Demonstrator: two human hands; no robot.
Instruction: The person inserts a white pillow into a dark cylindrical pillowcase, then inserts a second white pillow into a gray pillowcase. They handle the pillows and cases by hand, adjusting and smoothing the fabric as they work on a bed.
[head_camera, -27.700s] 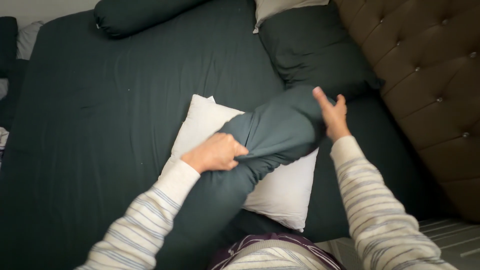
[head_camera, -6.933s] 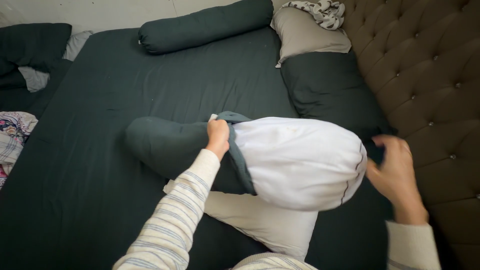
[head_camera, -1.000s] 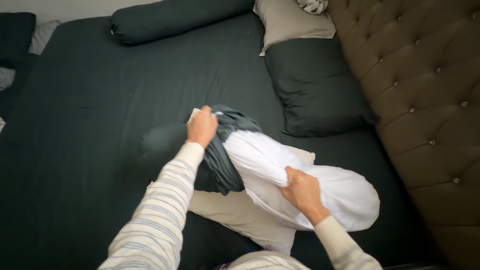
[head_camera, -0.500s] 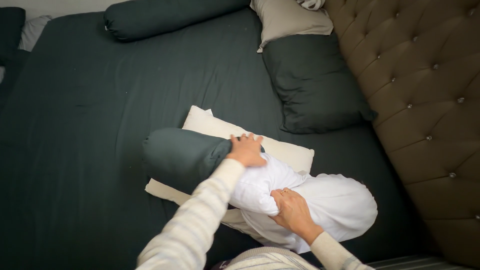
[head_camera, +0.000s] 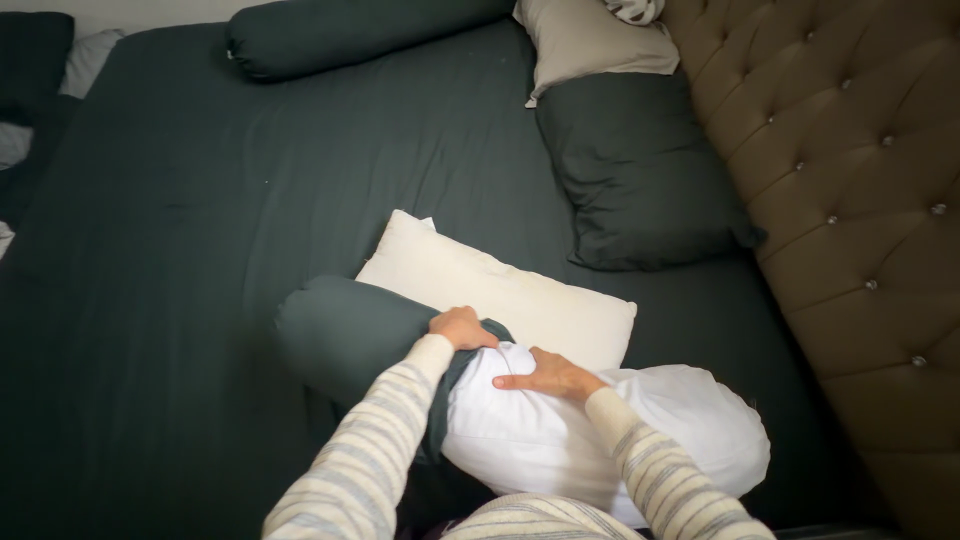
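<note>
Left hand (head_camera: 462, 328) clenched (right hand (head_camera: 548, 375) flat)

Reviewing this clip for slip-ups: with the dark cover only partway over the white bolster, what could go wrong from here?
1. The left hand grips the bunched edge of the dark cover at one spot only; pulling there might drag the cover on unevenly or strain a seam.
2. The right hand presses the white bolster with flat fingers, not a grasp, so the bolster may slide away.
3. The bolster lies partly on the cream pillow, which could shift or catch under it.
</note>
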